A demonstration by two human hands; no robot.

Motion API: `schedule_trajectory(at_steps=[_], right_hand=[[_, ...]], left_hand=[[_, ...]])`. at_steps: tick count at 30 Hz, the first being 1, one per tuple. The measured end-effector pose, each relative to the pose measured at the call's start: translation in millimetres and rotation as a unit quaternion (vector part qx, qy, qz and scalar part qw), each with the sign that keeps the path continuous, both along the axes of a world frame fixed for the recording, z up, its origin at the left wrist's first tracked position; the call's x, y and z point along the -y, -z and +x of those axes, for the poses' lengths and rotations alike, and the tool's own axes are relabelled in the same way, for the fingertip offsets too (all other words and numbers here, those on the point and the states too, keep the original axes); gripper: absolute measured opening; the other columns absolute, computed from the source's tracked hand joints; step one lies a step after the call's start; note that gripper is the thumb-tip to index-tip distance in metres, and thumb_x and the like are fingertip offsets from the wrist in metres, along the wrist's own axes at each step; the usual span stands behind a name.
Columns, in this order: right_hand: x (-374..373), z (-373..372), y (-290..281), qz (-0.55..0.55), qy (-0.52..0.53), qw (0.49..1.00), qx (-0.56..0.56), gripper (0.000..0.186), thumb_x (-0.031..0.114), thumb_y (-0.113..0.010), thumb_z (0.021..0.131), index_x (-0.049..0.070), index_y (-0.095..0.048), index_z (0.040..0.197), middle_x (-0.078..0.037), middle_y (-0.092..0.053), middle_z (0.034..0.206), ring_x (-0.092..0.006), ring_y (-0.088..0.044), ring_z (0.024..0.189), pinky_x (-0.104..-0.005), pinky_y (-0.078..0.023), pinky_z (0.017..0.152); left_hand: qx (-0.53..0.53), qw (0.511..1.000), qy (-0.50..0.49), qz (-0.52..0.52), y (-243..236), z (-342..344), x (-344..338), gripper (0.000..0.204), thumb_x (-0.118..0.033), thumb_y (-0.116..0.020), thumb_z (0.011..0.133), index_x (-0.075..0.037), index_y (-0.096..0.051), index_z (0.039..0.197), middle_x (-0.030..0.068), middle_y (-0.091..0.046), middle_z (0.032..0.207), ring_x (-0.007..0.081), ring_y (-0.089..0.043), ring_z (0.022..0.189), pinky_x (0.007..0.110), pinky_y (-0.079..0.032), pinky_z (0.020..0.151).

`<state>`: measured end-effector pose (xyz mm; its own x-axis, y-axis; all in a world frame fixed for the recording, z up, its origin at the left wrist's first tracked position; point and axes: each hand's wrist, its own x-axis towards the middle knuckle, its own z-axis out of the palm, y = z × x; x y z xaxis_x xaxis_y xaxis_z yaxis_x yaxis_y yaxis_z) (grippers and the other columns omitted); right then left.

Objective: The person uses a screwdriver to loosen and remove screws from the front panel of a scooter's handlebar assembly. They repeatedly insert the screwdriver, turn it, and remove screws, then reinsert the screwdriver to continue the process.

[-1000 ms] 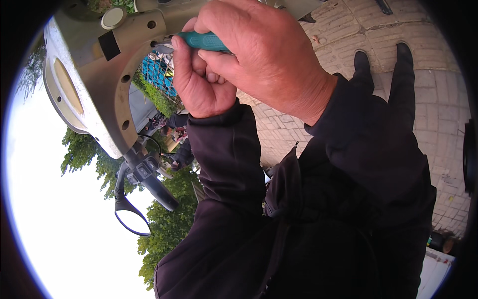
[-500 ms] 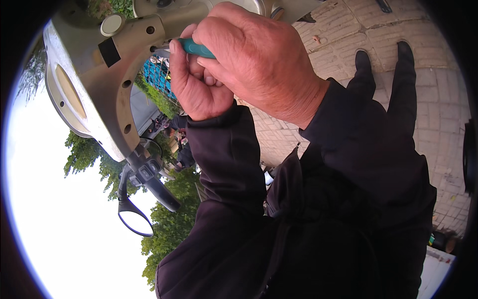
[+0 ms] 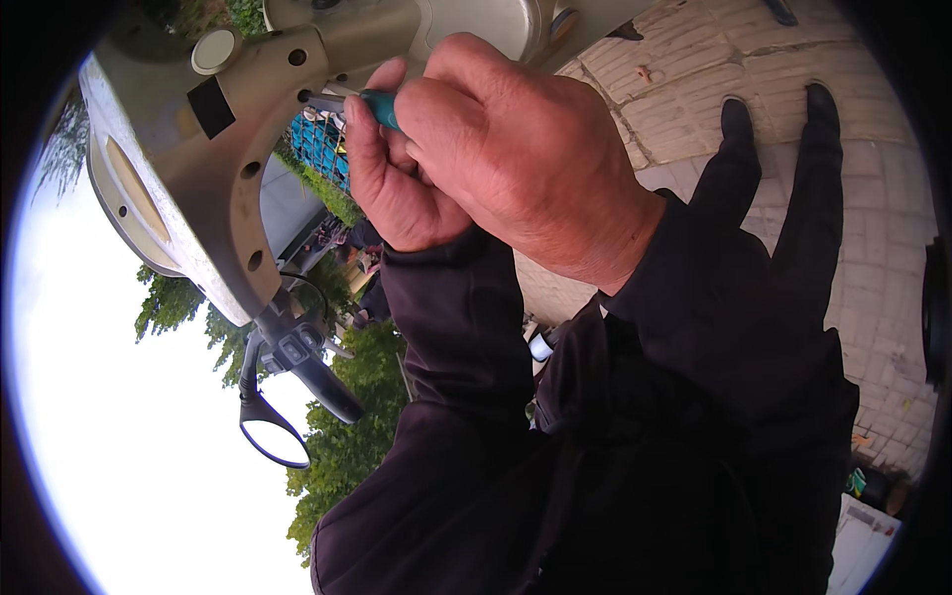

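Note:
My right hand (image 3: 526, 164) is closed in a fist around the teal handle of a screwdriver (image 3: 380, 109). The metal shaft points left, its tip at a hole near the edge of a beige scooter panel (image 3: 233, 164). Just below the handle's front end, my left hand (image 3: 402, 198) pinches around the screwdriver with thumb and forefinger, its other fingers curled and partly hidden behind my right hand. Several dark screw holes run along the panel's curved edge. Whether a screw sits under the tip is too small to tell.
Below the panel are a black handlebar grip (image 3: 327, 389) and a round-edged mirror (image 3: 276, 443). A wire basket (image 3: 319, 149) with blue contents shows behind my left hand. Paving bricks (image 3: 873, 218) lie to the right, with a person's dark-clad legs (image 3: 729, 188). Green trees (image 3: 352, 397) stand beyond.
Both hands have shifted slightly right and down in the picture. My right fist has turned and covers more of the teal handle, while the screwdriver's tip stays at the same hole.

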<state>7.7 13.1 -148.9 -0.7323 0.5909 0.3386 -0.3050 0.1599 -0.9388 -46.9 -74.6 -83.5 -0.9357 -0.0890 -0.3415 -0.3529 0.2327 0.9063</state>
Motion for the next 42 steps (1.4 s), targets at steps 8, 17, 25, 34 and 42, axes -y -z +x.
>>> schedule_trajectory(at_steps=[8,17,25,34,42], right_hand=[[-12.3,-6.5,-16.0,0.042,0.028,0.999,0.01,0.017,0.007,-0.074,0.08,0.007,-0.057,0.081,-0.007,-0.053,0.073,-0.0124,-0.06,0.056,-0.0287,-0.051,0.046],[-41.1,-8.3,-10.6,0.002,-0.023,1.0,0.005,0.015,0.007,-0.073,0.08,0.002,-0.059,0.082,-0.013,-0.057,0.073,-0.0241,-0.063,0.062,-0.0368,-0.051,0.054],[-60.6,-25.3,-1.6,-0.119,-0.142,0.982,-0.04,0.015,0.005,-0.072,0.08,-0.003,-0.06,0.083,-0.02,-0.061,0.073,-0.035,-0.065,0.068,-0.0444,-0.051,0.062],[-70.9,-28.9,6.2,-0.119,-0.144,0.981,-0.054,0.016,0.005,-0.074,0.079,-0.002,-0.06,0.082,-0.02,-0.062,0.078,-0.0369,-0.065,0.07,-0.0458,-0.051,0.063],[-23.1,-7.8,-1.3,-0.068,-0.054,0.996,0.031,0.022,0.007,-0.081,0.079,0.003,-0.064,0.092,-0.01,-0.062,0.085,-0.0269,-0.066,0.072,-0.0364,-0.054,0.06]], left_hand=[[0.045,0.949,0.12,0.288,6.5,-4.0,0.3,0.046,-0.043,-0.046,0.109,-0.001,-0.06,0.121,0.0108,-0.067,0.115,0.022,-0.062,0.113,0.039,-0.048,0.103],[0.05,0.985,-0.064,0.15,3.2,-3.2,-7.4,0.041,-0.043,-0.052,0.109,-0.004,-0.065,0.111,0.0069,-0.07,0.096,0.0167,-0.067,0.088,0.033,-0.055,0.081],[0.068,0.982,-0.003,0.179,3.7,-10.8,-9.2,0.039,-0.047,-0.054,0.107,-0.01,-0.064,0.1,-0.0056,-0.051,0.067,0.0061,-0.043,0.057,0.025,-0.035,0.053],[0.071,0.984,0.007,0.166,11.2,-16.9,-2.3,0.039,-0.049,-0.055,0.107,-0.012,-0.064,0.1,-0.0098,-0.046,0.06,0.0024,-0.033,0.048,0.022,-0.027,0.045],[0.04,0.976,0.003,0.216,10.9,-1.2,-0.3,0.044,-0.045,-0.048,0.11,-0.004,-0.064,0.11,0.0099,-0.072,0.101,0.0203,-0.07,0.092,0.036,-0.057,0.084]])
